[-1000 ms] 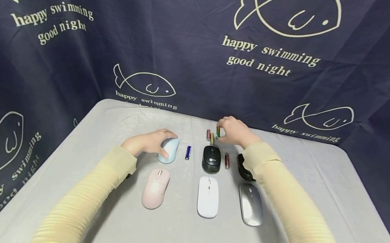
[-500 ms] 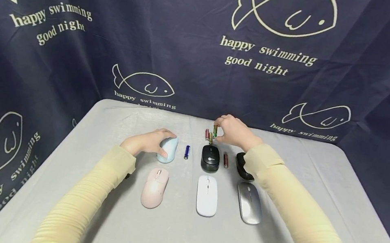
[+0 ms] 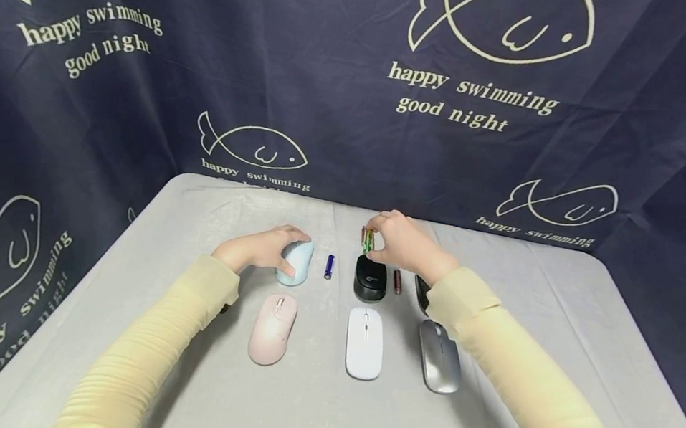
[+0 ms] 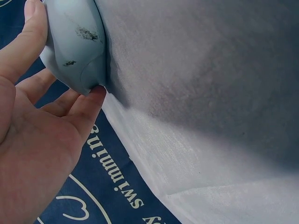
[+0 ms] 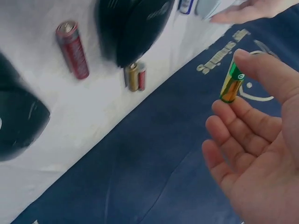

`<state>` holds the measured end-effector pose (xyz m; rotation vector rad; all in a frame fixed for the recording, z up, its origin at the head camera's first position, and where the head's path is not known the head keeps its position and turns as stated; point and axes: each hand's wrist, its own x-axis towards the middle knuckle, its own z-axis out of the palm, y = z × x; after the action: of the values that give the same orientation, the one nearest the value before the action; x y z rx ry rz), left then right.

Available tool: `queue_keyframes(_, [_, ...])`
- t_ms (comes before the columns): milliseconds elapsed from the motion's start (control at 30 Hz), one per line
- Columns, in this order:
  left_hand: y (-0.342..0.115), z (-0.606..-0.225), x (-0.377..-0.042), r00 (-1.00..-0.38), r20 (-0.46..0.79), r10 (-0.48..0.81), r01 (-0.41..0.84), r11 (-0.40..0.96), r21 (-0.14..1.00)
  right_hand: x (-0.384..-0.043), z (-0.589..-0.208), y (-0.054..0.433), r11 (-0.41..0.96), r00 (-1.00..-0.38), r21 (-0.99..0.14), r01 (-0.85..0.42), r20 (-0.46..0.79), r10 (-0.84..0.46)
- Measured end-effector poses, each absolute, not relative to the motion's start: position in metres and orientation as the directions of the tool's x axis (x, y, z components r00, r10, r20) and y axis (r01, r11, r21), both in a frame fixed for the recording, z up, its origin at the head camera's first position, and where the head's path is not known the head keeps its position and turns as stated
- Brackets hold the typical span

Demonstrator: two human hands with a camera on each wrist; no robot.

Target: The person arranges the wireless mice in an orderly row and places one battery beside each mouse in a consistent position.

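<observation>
My left hand (image 3: 263, 247) grips a light blue computer mouse (image 4: 77, 42) at the left of the table, thumb on one side and fingers on the other. Dark scuff marks show on its shell. Between thumb and fingertips, my right hand (image 3: 407, 244) pinches a green and gold battery (image 5: 232, 81), raised off the table. In the head view that hand is just behind the black mouse (image 3: 370, 279). A gold battery (image 5: 132, 77) and a small red one lie side by side at the black mouse's far end, largely covered in the head view.
A blue battery (image 3: 329, 266) lies between the light blue and black mice, a red battery (image 3: 398, 281) right of the black one. Nearer are a pink mouse (image 3: 272, 331), a white mouse (image 3: 365, 343) and a grey mouse (image 3: 439, 357). My right sleeve partly hides another black mouse (image 3: 420, 293).
My right hand has moved left and slightly nearer with the green and gold battery, and now overlaps the other two batteries in the head view. My left hand has stayed on the light blue mouse.
</observation>
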<state>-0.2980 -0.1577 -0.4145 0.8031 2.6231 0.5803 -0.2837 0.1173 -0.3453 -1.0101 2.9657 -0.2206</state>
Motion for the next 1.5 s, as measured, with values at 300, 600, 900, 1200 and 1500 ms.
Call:
queue_keyframes(300, [-0.158,-0.416,-0.299,-0.785,-0.199,0.587,0.447,0.759,0.474,-0.267,-0.347,0.105,0.782,-0.784,-0.065,-0.620,0.085,-0.615])
queue_keyframes(600, [-0.160,-0.418,-0.302,-0.774,-0.180,0.607,0.461,0.735,0.496,-0.245,-0.348,0.090,0.767,-0.772,-0.090,-0.636,0.088,-0.629])
queue_keyframes(900, [-0.159,-0.419,-0.302,-0.782,-0.193,0.592,0.459,0.758,0.464,-0.225,-0.353,0.079,0.753,-0.764,-0.128,-0.645,0.095,-0.638])
queue_keyframes(1200, [-0.159,-0.419,-0.302,-0.778,-0.200,0.596,0.457,0.755,0.470,-0.210,-0.364,0.071,0.757,-0.782,-0.213,-0.618,0.073,-0.618])
queue_keyframes(1500, [-0.159,-0.419,-0.302,-0.782,-0.201,0.590,0.451,0.758,0.472,-0.193,-0.376,0.066,0.741,-0.767,-0.225,-0.632,0.043,-0.640])
